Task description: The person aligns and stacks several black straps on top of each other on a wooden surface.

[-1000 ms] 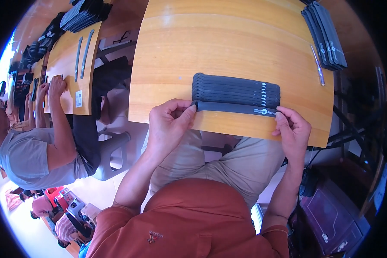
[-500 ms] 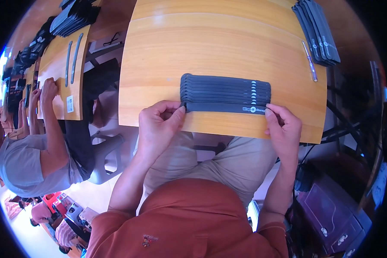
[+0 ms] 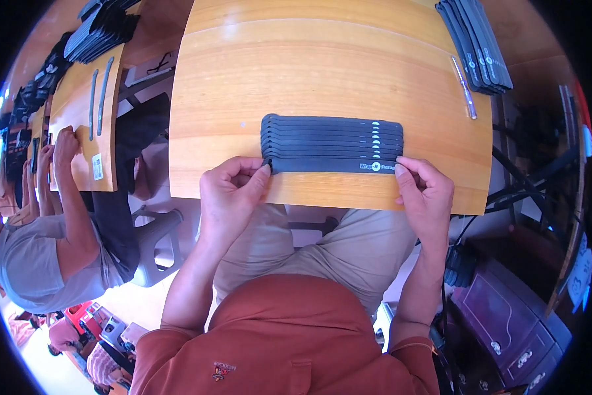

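Note:
Several dark grey flat straps [image 3: 332, 139] lie side by side in an overlapping row on a wooden table [image 3: 322, 72]. My left hand [image 3: 232, 191] pinches the left end of the nearest strap at the row's front. My right hand [image 3: 426, 191] pinches the right end of that same strap, near its small white print. Both hands rest at the table's near edge.
A stack of the same dark straps [image 3: 477, 41] lies at the far right corner, with a thin metal rod [image 3: 463, 87] beside it. To the left, another person [image 3: 42, 243] works at a second wooden table [image 3: 85, 125] holding two straps. A dark cabinet [image 3: 507, 316] stands lower right.
The view has shifted, so the row of straps sits lower left than before. Both hands still pinch the ends of the front strap, pressed flat against the row.

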Motion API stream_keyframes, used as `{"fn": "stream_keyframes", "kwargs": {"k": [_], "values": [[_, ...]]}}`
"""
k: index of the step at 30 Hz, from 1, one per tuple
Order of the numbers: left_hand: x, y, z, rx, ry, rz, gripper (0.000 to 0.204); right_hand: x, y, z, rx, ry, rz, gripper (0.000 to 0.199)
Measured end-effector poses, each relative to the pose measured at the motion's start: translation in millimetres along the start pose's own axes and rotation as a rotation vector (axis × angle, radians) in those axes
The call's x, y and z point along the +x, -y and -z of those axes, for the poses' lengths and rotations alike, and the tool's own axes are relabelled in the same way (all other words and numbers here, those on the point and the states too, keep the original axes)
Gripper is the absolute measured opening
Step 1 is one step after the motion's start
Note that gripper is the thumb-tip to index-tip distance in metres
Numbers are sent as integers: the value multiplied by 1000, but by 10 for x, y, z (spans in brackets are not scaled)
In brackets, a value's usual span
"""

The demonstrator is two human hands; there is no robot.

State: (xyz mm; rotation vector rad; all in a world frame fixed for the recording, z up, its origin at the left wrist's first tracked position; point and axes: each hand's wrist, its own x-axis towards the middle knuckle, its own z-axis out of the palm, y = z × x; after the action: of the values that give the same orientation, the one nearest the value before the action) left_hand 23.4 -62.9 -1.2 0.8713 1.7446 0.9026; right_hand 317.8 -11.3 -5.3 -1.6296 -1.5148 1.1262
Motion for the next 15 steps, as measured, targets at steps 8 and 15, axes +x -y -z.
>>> {"fn": "stream_keyframes", "kwargs": {"k": [8,15], "values": [[-12,-40,-37,-15,-50,9,12,4,-59,-7,13,-14,10,15],[1,43,-6,-18,-20,-22,14,9,-74,-12,32,-12,22,14]]}}
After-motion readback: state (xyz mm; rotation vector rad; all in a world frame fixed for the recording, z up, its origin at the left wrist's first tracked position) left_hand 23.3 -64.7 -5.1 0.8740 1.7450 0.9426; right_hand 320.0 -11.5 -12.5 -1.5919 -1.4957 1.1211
